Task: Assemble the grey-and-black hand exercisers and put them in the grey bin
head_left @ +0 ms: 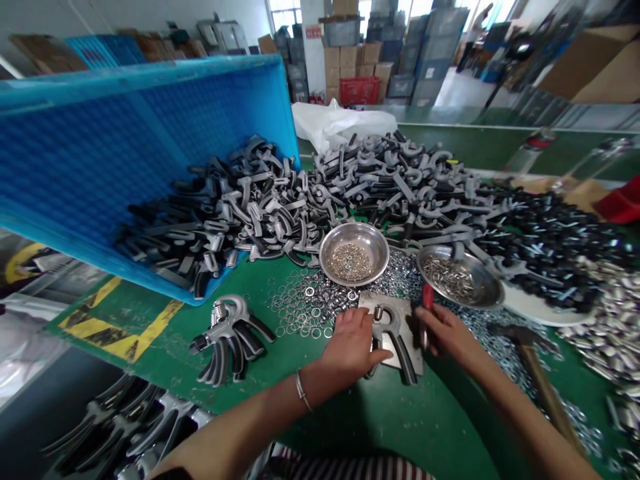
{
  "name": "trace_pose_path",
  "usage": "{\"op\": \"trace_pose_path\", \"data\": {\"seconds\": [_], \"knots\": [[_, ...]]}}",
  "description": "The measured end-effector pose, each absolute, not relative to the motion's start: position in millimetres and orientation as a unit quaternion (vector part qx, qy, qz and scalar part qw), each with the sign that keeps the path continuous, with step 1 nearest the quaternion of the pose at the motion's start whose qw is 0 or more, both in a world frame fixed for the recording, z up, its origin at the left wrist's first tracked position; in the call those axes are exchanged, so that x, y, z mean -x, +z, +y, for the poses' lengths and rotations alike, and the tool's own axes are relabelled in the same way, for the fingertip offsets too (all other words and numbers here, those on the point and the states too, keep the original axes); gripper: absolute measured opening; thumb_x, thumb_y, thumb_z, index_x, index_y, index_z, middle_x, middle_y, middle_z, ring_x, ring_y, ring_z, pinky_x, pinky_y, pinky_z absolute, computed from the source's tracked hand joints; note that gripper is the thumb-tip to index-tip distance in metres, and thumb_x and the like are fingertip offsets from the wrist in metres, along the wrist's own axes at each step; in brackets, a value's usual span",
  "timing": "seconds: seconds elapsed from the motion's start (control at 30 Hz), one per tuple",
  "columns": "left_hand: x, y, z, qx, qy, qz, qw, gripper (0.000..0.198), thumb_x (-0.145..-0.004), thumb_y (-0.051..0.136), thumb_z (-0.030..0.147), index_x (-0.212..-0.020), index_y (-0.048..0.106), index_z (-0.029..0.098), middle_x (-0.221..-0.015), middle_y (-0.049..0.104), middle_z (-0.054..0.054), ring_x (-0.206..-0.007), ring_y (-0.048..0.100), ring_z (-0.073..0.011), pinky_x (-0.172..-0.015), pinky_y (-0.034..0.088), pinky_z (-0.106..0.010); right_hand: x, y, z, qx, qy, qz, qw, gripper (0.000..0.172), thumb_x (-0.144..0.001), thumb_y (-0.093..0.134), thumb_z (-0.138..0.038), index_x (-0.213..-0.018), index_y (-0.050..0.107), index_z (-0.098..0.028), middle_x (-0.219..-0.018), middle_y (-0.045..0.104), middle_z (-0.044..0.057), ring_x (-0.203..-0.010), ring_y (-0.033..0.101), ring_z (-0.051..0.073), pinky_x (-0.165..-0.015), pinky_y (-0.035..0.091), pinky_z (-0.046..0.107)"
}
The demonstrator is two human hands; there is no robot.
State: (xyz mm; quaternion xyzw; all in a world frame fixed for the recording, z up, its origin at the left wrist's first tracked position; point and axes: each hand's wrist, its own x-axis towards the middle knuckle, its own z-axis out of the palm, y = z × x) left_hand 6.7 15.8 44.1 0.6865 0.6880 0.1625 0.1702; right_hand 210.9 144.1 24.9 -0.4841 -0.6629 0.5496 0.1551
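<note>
My left hand (350, 343) rests on a grey and black hand gripper (395, 337) that lies on a small metal plate (369, 303), with its fingers and thumb closed on the gripper's handle. My right hand (443, 333) is closed on a red-handled tool (427, 300) just right of the gripper. Several finished hand grippers (227, 337) lie in a heap to the left. A steel bowl of small bits (354, 253) and a steel bowl of pins (460, 277) stand just behind the plate.
A tipped blue crate (125, 147) spills grey and black handles (240, 207) onto the green table (360, 420). More handles (400, 180) pile at the back. Loose metal rings (300, 303) lie scattered. A wooden-handled hammer (537, 373) lies at right. More grippers (125, 420) sit below left.
</note>
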Motion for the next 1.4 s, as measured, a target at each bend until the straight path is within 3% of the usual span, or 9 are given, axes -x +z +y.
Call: {"op": "trace_pose_path", "data": {"seconds": [0.1, 0.23, 0.37, 0.5, 0.63, 0.73, 0.9, 1.13, 1.4], "knots": [[24.1, 68.6, 42.3, -0.73, 0.161, 0.654, 0.117, 0.035, -0.096, 0.055, 0.041, -0.121, 0.059, 0.017, -0.118, 0.065, -0.01, -0.111, 0.056, -0.0265, -0.1, 0.04, -0.044, -258.4, 26.6, 156.3, 0.533, 0.267, -0.803, 0.023, 0.036, -0.087, 0.054, -0.057, -0.084, 0.059, -0.021, -0.065, 0.067, 0.006, -0.056, 0.064, 0.024, -0.049, 0.042, 0.03], [77.0, 85.7, 108.7, -0.714, 0.025, 0.699, 0.039, 0.021, -0.094, 0.05, 0.014, -0.103, 0.069, 0.012, -0.106, 0.071, -0.014, -0.107, 0.061, -0.0265, -0.099, 0.041, -0.043, -259.3, 55.6, 166.3, 0.469, 0.073, -0.88, 0.023, 0.033, -0.091, 0.052, -0.05, -0.096, 0.065, -0.02, -0.093, 0.071, 0.012, -0.077, 0.068, 0.03, -0.059, 0.047, 0.035], [99.7, 74.1, 150.9, -0.697, -0.036, 0.713, 0.065, 0.008, -0.075, 0.068, 0.004, -0.079, 0.073, 0.009, -0.088, 0.074, -0.018, -0.096, 0.068, -0.0296, -0.091, 0.048, -0.039, -176.3, 86.7, 168.0, 0.32, 0.076, -0.943, 0.049, 0.024, -0.098, 0.048, -0.029, -0.094, 0.07, -0.021, -0.098, 0.07, 0.009, -0.092, 0.065, 0.022, -0.079, 0.049, 0.031], [99.4, 60.8, 149.5, -0.694, -0.006, 0.717, 0.065, 0.013, -0.08, 0.062, 0.005, -0.087, 0.072, 0.007, -0.097, 0.073, -0.02, -0.099, 0.069, -0.0297, -0.093, 0.049, -0.038, -85.1, 85.2, 184.3, 0.286, 0.023, -0.958, 0.02, 0.02, -0.095, 0.056, -0.026, -0.091, 0.072, -0.016, -0.098, 0.071, 0.013, -0.105, 0.06, 0.026, -0.091, 0.047, 0.035], [106.2, 57.0, 142.4, -0.668, 0.068, 0.737, 0.072, 0.023, -0.089, 0.05, 0.008, -0.105, 0.067, 0.007, -0.104, 0.072, -0.02, -0.097, 0.069, -0.0265, -0.086, 0.051, -0.034, -41.8, 62.9, 204.0, 0.286, 0.015, -0.958, -0.026, 0.021, -0.093, 0.065, -0.032, -0.103, 0.069, -0.014, -0.109, 0.069, 0.011, -0.105, 0.063, 0.025, -0.09, 0.052, 0.04], [116.2, 56.5, 146.0, -0.658, 0.133, 0.734, 0.102, 0.018, -0.089, 0.053, 0.012, -0.101, 0.066, 0.011, -0.098, 0.072, -0.014, -0.092, 0.068, -0.0232, -0.081, 0.051, -0.031, -36.8, 50.7, 209.7, 0.289, 0.01, -0.956, -0.045, 0.03, -0.096, 0.061, -0.036, -0.121, 0.061, -0.019, -0.125, 0.062, 0.009, -0.104, 0.064, 0.021, -0.089, 0.055, 0.043], [111.5, 60.5, 134.4, -0.655, 0.234, 0.704, 0.145, 0.014, -0.091, 0.054, 0.016, -0.097, 0.067, 0.013, -0.095, 0.073, -0.008, -0.089, 0.067, -0.0177, -0.082, 0.051, -0.027, -43.2, 44.3, 211.3, 0.294, 0.024, -0.954, -0.043, 0.032, -0.095, 0.062, -0.035, -0.122, 0.061, -0.017, -0.125, 0.063, 0.01, -0.106, 0.064, 0.023, -0.09, 0.054, 0.044], [38.2, 46.1, 53.1, -0.575, 0.381, 0.616, 0.379, 0.013, -0.084, 0.069, 0.026, -0.091, 0.069, 0.015, -0.081, 0.073, -0.002, -0.073, 0.066, -0.0149, -0.067, 0.049, -0.024, -45.1, 41.2, 211.5, 0.285, 0.113, -0.952, 0.003, 0.034, -0.095, 0.062, -0.035, -0.124, 0.06, -0.018, -0.126, 0.062, 0.01, -0.106, 0.064, 0.023, -0.089, 0.055, 0.044], [-5.6, 27.8, 43.6, -0.715, 0.224, 0.651, 0.122, 0.017, -0.094, 0.06, 0.03, -0.089, 0.067, 0.016, -0.093, 0.067, -0.005, -0.095, 0.059, -0.0219, -0.094, 0.041, -0.038, -72.5, 59.6, 200.2, 0.309, 0.277, -0.895, 0.164, 0.016, -0.095, 0.057, -0.025, -0.098, 0.068, -0.013, -0.097, 0.073, 0.006, -0.093, 0.067, 0.018, -0.087, 0.051, 0.033]]}}
